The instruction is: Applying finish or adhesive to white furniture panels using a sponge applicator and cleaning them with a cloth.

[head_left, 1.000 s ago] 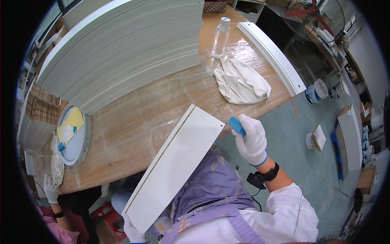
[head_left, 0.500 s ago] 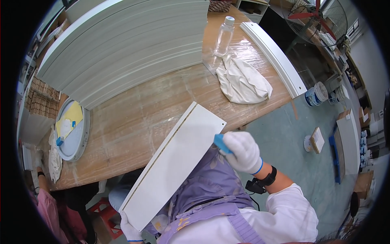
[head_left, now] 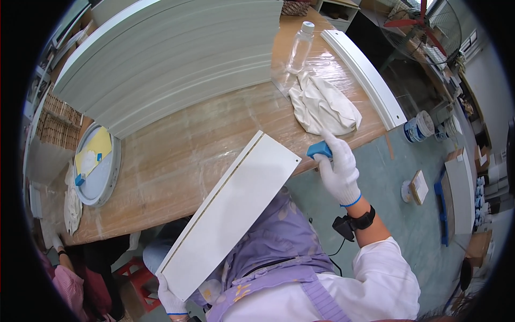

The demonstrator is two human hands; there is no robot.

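A long white board, with a brown groove along one long edge and a small hole at its far right corner, lies slantwise from my lap to the table edge. My left hand, in a white knit glove, is closed on its near lower end; the board hides some of the fingers. My right hand, gloved too, grips a small blue block between thumb and fingers. It is raised just right of the board's far corner, apart from it, near a crumpled white cloth.
A tall stack of white boards stands on the film-covered table. A clear bottle and a white strip are at the back right. Left is a round lid with a yellow sheet. Another person's arm shows lower left.
My right hand has lifted off the board's right edge, moving up and right with the blue block, and its wrist has turned. My left hand and the board stay nearly in place.
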